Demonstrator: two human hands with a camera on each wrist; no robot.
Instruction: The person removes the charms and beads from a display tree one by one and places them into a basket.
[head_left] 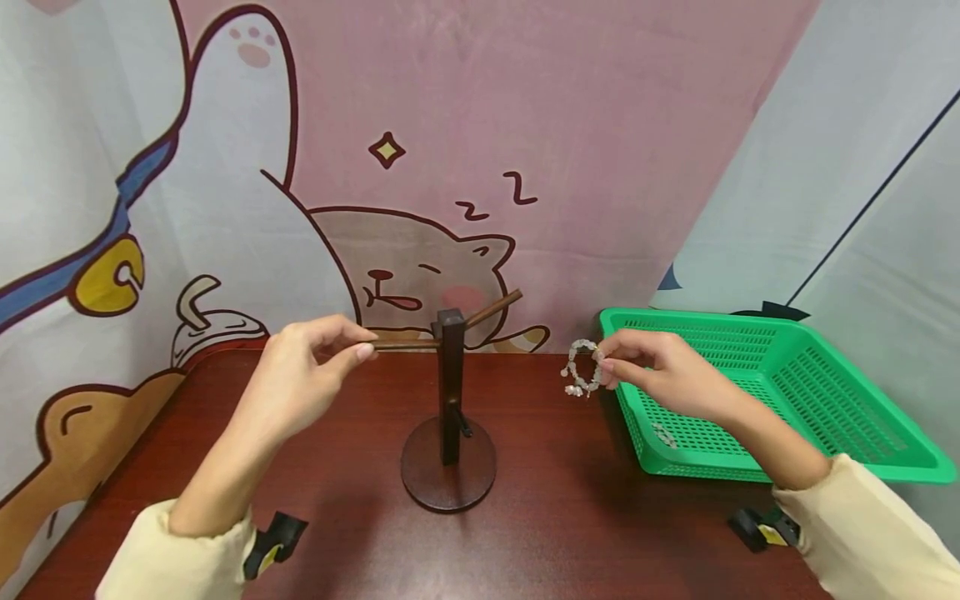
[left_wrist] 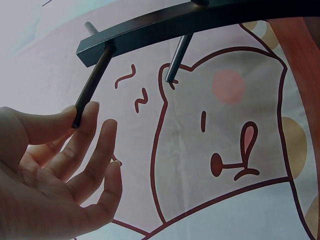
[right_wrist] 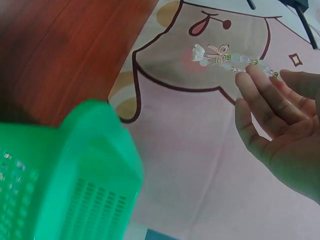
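A dark wooden stand [head_left: 452,383] with a round base rises from the table, with pegs sticking out near its top and a small one lower down. My left hand [head_left: 303,375] pinches the tip of the left upper peg [left_wrist: 93,85] between thumb and index finger; its other fingers are loosely bent. To the right of the stand, my right hand [head_left: 667,371] holds a bracelet [head_left: 573,367] of pale beads up in the air, pinched at one side. A white flower charm [right_wrist: 198,53] and a bow charm [right_wrist: 219,53] dangle from the bracelet.
On the right stands a green plastic basket [head_left: 750,321] with perforated walls, and pale beaded pieces [head_left: 663,435] lie inside near its left end. The reddish-brown table [head_left: 337,533] ends at a cartoon-printed cloth [head_left: 600,125] behind and at the sides.
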